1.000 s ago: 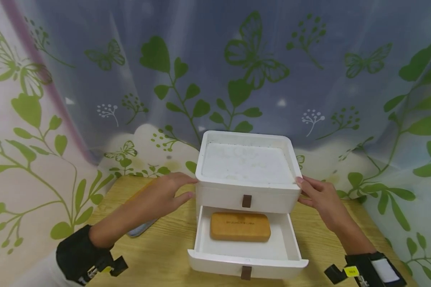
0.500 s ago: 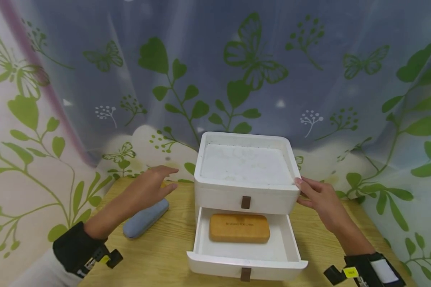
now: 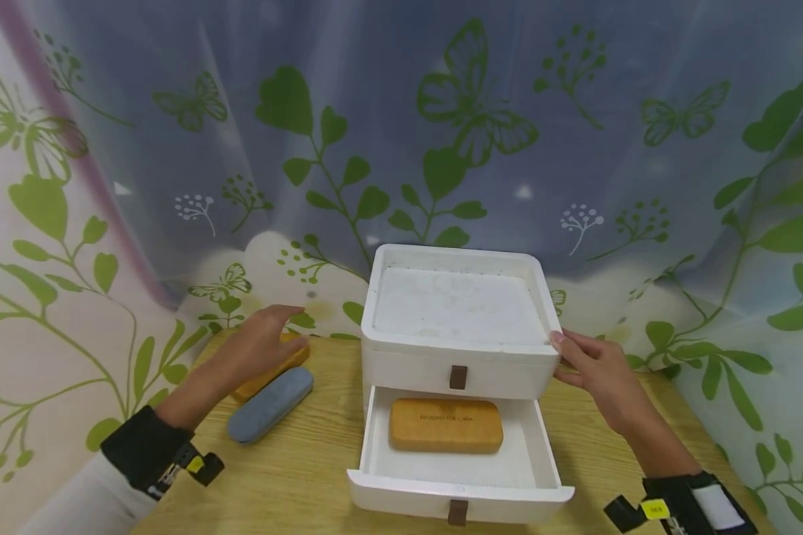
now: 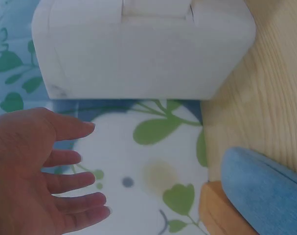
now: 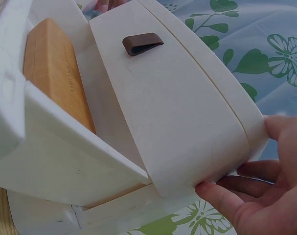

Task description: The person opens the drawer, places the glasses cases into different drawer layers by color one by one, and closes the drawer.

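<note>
A white two-drawer cabinet (image 3: 460, 305) stands on the table, its lower drawer (image 3: 522, 468) pulled out. In that drawer lies a tan-orange glasses case (image 3: 445, 425) with dark lettering. My right hand (image 3: 598, 379) holds the cabinet's front right corner, thumb at the top rim and fingers against the side; the right wrist view shows this grip up close. Left of the cabinet, my left hand (image 3: 250, 353) hangs with fingers extended and holds nothing. It overlaps a second orange case (image 3: 294, 360) in the head view. Beside that one lies a blue-grey glasses case (image 3: 271, 405).
The wooden table (image 3: 308, 475) is backed by a curtain (image 3: 375, 148) printed with leaves and butterflies, close behind the cabinet. The upper drawer (image 3: 408, 368), with a brown pull tab (image 3: 458, 377), is closed. The cabinet top is a shallow tray with a raised rim.
My left hand has moved left, away from the cabinet's side to above the orange case, uncovering the blue-grey case. The right hand stays at the cabinet's corner.
</note>
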`<state>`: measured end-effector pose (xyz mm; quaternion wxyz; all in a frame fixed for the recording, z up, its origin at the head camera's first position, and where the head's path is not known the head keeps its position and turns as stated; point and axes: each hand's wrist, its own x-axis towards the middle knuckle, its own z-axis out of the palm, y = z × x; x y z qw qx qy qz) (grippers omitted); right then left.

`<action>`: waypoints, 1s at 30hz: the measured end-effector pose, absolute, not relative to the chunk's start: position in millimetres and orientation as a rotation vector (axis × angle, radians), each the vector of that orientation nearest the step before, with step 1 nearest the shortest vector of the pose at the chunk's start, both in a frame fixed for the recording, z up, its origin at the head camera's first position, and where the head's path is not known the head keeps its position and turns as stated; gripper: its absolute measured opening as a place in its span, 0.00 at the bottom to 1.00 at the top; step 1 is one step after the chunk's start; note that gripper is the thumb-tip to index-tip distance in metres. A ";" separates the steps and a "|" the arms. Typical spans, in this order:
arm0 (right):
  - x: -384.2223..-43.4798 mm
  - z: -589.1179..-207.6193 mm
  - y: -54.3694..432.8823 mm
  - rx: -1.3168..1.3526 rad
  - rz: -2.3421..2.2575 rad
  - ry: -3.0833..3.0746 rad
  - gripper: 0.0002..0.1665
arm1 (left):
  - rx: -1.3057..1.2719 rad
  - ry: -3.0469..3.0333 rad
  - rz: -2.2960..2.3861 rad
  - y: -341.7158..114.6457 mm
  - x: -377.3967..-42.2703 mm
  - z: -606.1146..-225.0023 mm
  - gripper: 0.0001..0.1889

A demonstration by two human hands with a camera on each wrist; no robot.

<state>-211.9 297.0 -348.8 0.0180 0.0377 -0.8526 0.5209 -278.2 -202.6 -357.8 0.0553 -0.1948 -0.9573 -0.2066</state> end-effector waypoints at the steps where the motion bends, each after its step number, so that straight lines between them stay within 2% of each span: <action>1: -211.5 -348.4 296.7 0.121 1.614 -2.648 0.45 | -0.585 -2.904 -0.616 -204.5 -279.1 -358.7 0.31; 30: -211.1 -348.4 294.7 0.109 1.616 -2.653 0.44 | -0.386 -2.973 -0.571 -252.6 -315.7 -415.9 0.34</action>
